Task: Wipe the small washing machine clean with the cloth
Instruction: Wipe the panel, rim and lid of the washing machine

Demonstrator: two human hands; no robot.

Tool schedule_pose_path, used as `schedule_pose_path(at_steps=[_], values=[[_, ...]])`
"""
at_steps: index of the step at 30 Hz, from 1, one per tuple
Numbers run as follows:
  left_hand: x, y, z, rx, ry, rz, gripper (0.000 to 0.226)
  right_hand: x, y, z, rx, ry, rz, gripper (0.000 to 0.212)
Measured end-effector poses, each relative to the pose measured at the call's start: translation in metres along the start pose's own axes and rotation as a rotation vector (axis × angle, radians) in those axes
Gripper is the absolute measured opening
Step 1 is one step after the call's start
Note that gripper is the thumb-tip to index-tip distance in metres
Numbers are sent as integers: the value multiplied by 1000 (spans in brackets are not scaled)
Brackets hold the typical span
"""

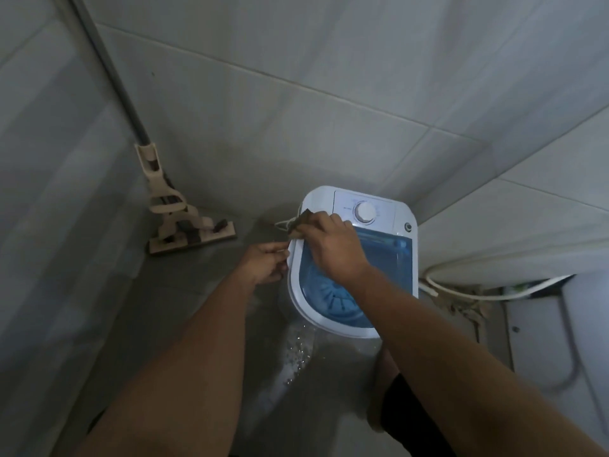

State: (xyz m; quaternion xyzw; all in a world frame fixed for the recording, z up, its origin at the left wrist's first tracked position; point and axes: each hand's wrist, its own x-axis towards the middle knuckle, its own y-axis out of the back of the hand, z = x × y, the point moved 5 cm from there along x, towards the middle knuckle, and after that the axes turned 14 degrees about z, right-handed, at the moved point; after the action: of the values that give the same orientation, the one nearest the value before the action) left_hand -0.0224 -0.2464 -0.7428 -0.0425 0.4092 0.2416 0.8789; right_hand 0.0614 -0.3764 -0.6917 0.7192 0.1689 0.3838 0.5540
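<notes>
The small washing machine [354, 258] stands on the wet floor. The right hand [333, 245] presses the dark cloth [299, 222] under closed fingers on its left rim; the left hand [267, 263], fingers curled, steadies the side. I think long, overlapping strokes along the rim work best.

Mop [184, 222] left of washing machine [379, 258], hose [461, 286] right.

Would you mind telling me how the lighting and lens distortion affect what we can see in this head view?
Head view: dim, flat and bluish light, so the dark cloth under the right hand shows little texture; wide-angle bending curves the wall tile seams and the mop handle; the washing machine stays readable, the left hand slightly soft.
</notes>
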Motion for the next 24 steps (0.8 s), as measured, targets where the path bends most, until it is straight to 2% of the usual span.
schedule_pose_path(at_steps=[5,11,13,14,16,21,24], values=[[1,-1,-1,-5,0,-28,32,-47,13,-20,75,100,-41,41],[0,0,-2,-12,-15,-17,31,-120,25,-61,100,636,-151,25],[-1,0,-1,-15,-12,-13,30,-121,33,-62,149,726,-161,23],[-1,0,-1,-15,-10,-14,31,-112,36,-58,178,710,-148,23],[0,0,0,-25,-8,-24,31,-79,37,-40,195,556,-95,27],[5,3,-1,23,-3,-15,30,-9,28,9,103,-30,59,31],[6,3,-2,30,-8,-20,32,-22,10,4,95,-128,20,33]])
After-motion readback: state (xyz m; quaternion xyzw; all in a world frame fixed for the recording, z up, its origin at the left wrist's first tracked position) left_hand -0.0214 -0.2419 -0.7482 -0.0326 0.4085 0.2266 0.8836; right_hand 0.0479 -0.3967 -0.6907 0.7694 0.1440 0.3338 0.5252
